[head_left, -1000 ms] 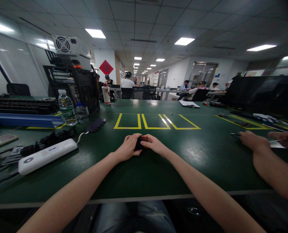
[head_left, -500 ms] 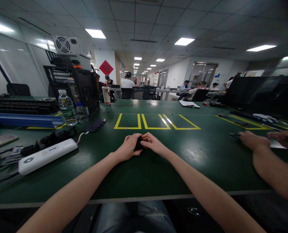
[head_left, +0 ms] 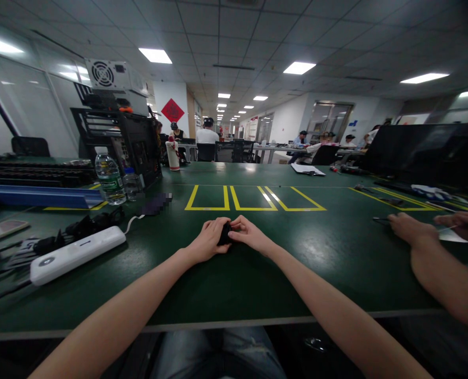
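Observation:
A small black object [head_left: 225, 235] sits between my hands, low over the green tabletop [head_left: 234, 295]; its kind is hard to make out because fingers cover much of it. My left hand [head_left: 211, 238] wraps round its left side, thumb below and fingers over the top. From the right, the bent fingers and thumb of my right hand [head_left: 246, 232] close on the object's other side. Just beyond both hands, yellow tape outlines [head_left: 253, 209] mark the table.
At left lie a white power strip [head_left: 78, 255] and black cables; a water bottle [head_left: 110, 176] stands near an open computer case [head_left: 137, 142]. A co-worker's hand [head_left: 413, 228] holds a thin dark tool at right. Farther back are a clipboard [head_left: 307, 169] and a dark monitor [head_left: 423, 155].
My hands and the black object stay almost exactly in place. At right, the co-worker's farther hand has shifted slightly.

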### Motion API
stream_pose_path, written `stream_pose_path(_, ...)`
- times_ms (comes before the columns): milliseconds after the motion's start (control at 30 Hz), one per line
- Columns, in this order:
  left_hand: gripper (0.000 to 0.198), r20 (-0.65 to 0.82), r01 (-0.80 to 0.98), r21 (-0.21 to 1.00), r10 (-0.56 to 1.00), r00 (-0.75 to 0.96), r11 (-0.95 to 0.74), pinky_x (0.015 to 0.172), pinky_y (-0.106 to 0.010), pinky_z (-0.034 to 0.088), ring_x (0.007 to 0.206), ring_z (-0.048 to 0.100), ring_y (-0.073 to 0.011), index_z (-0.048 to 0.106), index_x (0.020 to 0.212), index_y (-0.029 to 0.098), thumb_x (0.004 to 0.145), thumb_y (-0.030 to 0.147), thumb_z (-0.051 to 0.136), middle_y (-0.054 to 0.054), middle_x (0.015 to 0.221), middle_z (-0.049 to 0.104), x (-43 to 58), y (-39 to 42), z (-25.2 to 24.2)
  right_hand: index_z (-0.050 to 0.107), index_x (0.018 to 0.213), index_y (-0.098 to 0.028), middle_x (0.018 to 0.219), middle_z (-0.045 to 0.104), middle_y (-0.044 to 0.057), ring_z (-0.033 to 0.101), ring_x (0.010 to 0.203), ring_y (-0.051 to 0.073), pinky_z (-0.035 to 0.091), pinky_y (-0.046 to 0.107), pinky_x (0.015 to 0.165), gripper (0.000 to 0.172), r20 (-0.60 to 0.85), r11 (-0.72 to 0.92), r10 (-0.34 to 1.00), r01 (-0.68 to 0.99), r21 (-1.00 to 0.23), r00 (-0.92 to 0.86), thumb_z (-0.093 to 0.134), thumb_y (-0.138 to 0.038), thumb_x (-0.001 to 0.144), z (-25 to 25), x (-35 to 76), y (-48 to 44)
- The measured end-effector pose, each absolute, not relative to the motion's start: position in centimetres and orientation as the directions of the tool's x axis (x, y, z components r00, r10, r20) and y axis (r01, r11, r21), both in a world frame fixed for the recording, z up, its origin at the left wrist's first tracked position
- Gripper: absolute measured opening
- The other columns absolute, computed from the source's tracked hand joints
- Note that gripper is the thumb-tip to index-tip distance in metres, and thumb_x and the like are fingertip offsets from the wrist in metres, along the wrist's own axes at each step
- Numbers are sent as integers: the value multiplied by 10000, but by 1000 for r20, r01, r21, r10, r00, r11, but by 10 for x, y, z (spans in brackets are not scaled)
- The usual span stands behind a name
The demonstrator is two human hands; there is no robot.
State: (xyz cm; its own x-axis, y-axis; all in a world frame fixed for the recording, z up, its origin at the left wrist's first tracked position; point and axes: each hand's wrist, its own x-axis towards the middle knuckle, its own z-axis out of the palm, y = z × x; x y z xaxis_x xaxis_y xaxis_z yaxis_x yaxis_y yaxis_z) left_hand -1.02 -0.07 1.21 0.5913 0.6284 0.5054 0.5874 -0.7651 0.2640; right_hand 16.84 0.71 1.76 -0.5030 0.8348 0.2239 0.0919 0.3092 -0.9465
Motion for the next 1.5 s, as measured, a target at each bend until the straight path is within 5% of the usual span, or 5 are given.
stream_pose_path(600, 567, 508, 600, 249, 629, 588, -761, 913, -417, 282, 1030, 431, -229, 273, 1163, 197, 680, 250, 566, -77, 1111, 430, -9, 0, 11, 444, 881, -195, 933, 510, 16, 497, 945, 162, 423, 361, 822, 366, 258, 353, 790, 69, -933, -556, 669, -245, 597, 15, 169, 11)
stream_pose_path(833, 569, 510, 599, 246, 627, 589, -762, 921, -424, 276, 1046, 422, -227, 260, 1176, 207, 698, 280, 560, -76, 1133, 419, -10, -1, 12, 459, 852, -195, 851, 530, 8, 527, 847, 152, 433, 359, 778, 229, 254, 349, 828, 105, -931, -501, 553, -345, 707, 16, 167, 12)
stream_pose_path(1100, 556, 511, 604, 243, 630, 585, -759, 918, -417, 281, 1033, 426, -226, 273, 1167, 199, 697, 272, 561, -77, 1119, 423, -10, 0, 11, 467, 922, -177, 932, 516, 39, 522, 882, 161, 442, 359, 780, 272, 169, 244, 854, 91, -966, -493, 562, -309, 704, 15, 165, 13)
stream_pose_path(1300, 557, 518, 608, 242, 630, 578, -756, 901, -416, 290, 1019, 432, -231, 281, 1150, 197, 676, 246, 570, -74, 1100, 434, -9, 0, 11, 457, 866, -183, 887, 519, 2, 516, 901, 145, 413, 336, 828, 327, 276, 344, 789, 21, -939, -549, 658, -231, 613, 14, 167, 13)
stream_pose_path(1500, 545, 521, 597, 240, 621, 586, -765, 903, -410, 289, 1023, 430, -227, 279, 1154, 196, 691, 256, 561, -76, 1103, 431, -9, -1, 12, 469, 852, -190, 820, 521, -6, 527, 802, 126, 427, 331, 778, 221, 293, 359, 815, 39, -932, -499, 577, -298, 693, 12, 166, 15)
